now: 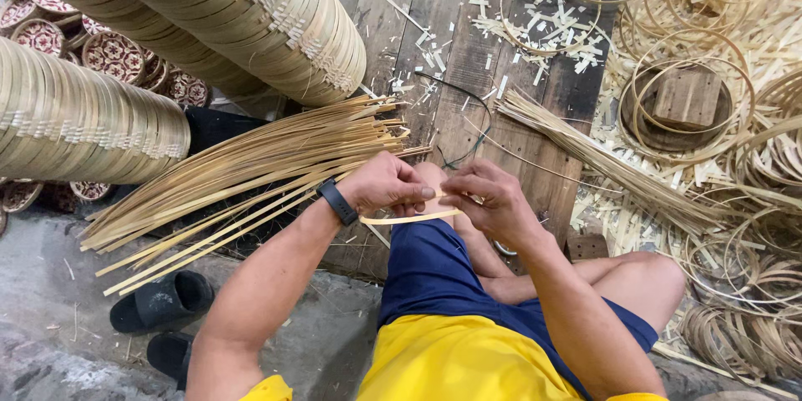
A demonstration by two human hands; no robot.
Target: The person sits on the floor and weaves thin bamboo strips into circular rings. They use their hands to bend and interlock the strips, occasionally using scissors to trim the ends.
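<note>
Head view: bamboo strip [409, 217] between both hands [439, 192].

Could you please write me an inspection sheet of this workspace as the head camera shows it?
Surface: dark wooden planks, littered with offcuts.
Job's things: a thin bamboo strip, pinched between both hands; a fanned bundle of long strips beside the left arm.
Clutter: bamboo chips; coiled hoops; a wooden block ringed by hoops.
Grippers: left hand and right hand both closed on the strip.
Cables: a thin dark cord on the planks.
Surroundings: stacked bamboo rims; black sandals; patterned woven trays.
</note>
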